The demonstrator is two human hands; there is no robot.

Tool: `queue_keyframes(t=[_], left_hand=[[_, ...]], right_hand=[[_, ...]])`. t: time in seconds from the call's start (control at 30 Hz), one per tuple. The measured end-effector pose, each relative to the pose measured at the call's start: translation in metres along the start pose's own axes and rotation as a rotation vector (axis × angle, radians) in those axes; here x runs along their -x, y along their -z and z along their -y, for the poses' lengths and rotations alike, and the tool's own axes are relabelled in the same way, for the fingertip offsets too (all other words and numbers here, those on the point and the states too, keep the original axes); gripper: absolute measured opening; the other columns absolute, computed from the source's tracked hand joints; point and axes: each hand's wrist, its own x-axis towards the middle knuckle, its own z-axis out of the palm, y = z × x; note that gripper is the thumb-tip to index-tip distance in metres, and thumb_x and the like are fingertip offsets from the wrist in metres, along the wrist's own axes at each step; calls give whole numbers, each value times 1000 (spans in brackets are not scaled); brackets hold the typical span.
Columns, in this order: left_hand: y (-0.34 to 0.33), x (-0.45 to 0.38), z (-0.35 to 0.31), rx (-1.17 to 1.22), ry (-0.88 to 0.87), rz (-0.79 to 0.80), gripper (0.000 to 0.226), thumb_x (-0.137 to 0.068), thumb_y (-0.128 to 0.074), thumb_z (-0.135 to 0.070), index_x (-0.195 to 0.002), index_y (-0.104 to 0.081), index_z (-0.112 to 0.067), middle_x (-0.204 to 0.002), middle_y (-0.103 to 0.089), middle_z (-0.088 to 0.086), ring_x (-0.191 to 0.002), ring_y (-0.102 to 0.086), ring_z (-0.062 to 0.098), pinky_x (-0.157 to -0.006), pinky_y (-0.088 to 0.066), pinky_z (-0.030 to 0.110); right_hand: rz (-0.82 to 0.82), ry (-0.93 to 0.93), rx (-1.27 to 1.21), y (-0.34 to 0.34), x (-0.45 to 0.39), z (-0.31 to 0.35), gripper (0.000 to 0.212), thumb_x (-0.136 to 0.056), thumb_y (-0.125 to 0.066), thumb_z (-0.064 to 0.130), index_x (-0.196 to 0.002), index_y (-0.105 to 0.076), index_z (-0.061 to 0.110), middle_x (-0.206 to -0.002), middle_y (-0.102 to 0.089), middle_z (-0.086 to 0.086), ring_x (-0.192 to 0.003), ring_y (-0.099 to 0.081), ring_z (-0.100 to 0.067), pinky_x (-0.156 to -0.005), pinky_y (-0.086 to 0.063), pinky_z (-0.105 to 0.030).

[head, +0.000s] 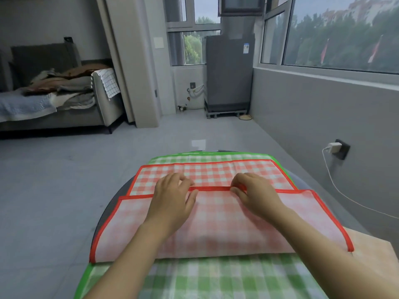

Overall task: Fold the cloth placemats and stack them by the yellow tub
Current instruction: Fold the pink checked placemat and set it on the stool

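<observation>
Left hand (172, 197): fingers curled over the red binding of the folded-over edge, thumb on the pale underside; it pinches the edge of the red checked placemat (216, 223) left of centre.
Red binding (210, 188): runs straight and taut between the two hands, about halfway across the mat.
Right hand (252, 195): fingertips curled round the same bound edge, right of centre; it pinches it as the left does.
Red checked placemat, position: lies on a green checked placemat (194, 279), which covers a round dark table (121, 198); the near half is turned over toward the far half, so the paler back faces up.
Fold: rounded and puffed along the near side, not yet creased, by my reading.
Handling, judged: thin, light, soft cloth that drapes and holds little shape; the stitched binding looks like the firmest part and gives the surest purchase. Cloth on cloth may drag the green mat along if slid.
Where to take hold, judged: on the binding, hands well apart toward the corners, so the edge lands square on the far edge; then press flat along the fold.
Yellow tub: not in view, so the stacking place cannot be told.
Tan board (371, 249): at the right, partly under the red mat's corner.
</observation>
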Motion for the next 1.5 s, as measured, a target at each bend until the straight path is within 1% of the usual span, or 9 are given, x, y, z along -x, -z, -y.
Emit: queue_keyframes(t=[0.1, 0.2, 0.33, 0.53, 0.83, 0.93, 1.1, 1.27, 1.5], left_hand=[[-10, 7, -16, 21, -31, 39, 39, -92, -35, -38, -108, -65, -17, -116, -59, 2, -113, -53, 23, -99, -39, 39], [-22, 20, -32, 125, -24, 231, 40, -99, -32, -41, -130, -49, -23, -149, -31, -3, -140, -21, 14, -112, -16, 26], [-40, 31, -37, 113, -51, 389, 54, -98, -24, -50, -147, -24, -27, -160, 1, -6, -145, 9, 7, -115, 6, 23], [-56, 33, -31, 21, -54, 509, 64, -96, -17, -58, -151, -1, -30, -158, 15, -4, -143, 20, 10, -117, 13, 30], [-70, 32, -26, -20, -49, 538, 64, -95, -13, -59, -149, 8, -34, -157, 20, -2, -141, 26, 10, -117, 14, 36], [-71, 33, -26, -26, -32, 527, 63, -94, -13, -60, -149, 9, -36, -157, 21, -2, -141, 26, 10, -117, 14, 37], [-70, 34, -27, -20, -16, 510, 60, -95, -12, -57, -148, 9, -38, -157, 18, -4, -142, 24, 9, -118, 12, 37], [-71, 33, -28, -36, -7, 519, 60, -95, -11, -56, -148, 10, -37, -157, 20, -5, -141, 25, 8, -118, 11, 37], [-71, 35, -27, -53, -13, 533, 60, -95, -10, -56, -148, 11, -36, -156, 21, -5, -141, 26, 8, -118, 12, 36]], right_hand=[[2, -40, -32, -14, -6, -4, 13, -91, -56, 26, -96, -64, 18, -93, -69, 3, -86, -58, -20, -71, -37, -28], [6, -57, 15, -31, -6, -7, 12, -92, -53, 29, -94, -62, 22, -91, -69, 4, -84, -56, -21, -78, -36, -31], [29, -86, 56, -39, -3, -12, 16, -95, -47, 33, -95, -60, 25, -91, -66, 7, -81, -45, -16, -78, -32, -28], [28, -43, 134, -54, -10, -18, 19, -93, -48, 36, -96, -64, 26, -93, -68, 9, -89, -57, -14, -100, -29, -30], [-3, -23, 174, -69, -13, -32, 17, -90, -55, 28, -94, -68, 18, -92, -67, -1, -91, -60, -25, -94, -34, -35], [22, -23, 194, -69, -10, -30, 23, -91, -51, 30, -104, -68, 21, -102, -67, 0, -102, -57, -23, -98, -32, -35], [165, -17, 209, -55, 14, 4, 47, -99, -21, 35, -142, -35, 21, -149, -34, 2, -142, -18, -18, -117, -5, -34], [368, -8, 174, -47, 61, 11, 87, -76, 26, 55, -150, -7, 21, -158, -4, 2, -146, 4, -14, -111, 11, -28], [409, -91, 209, -32, 79, -30, 79, -74, 17, 65, -147, 5, 37, -156, 9, 10, -143, 14, -9, -116, 10, -32]])
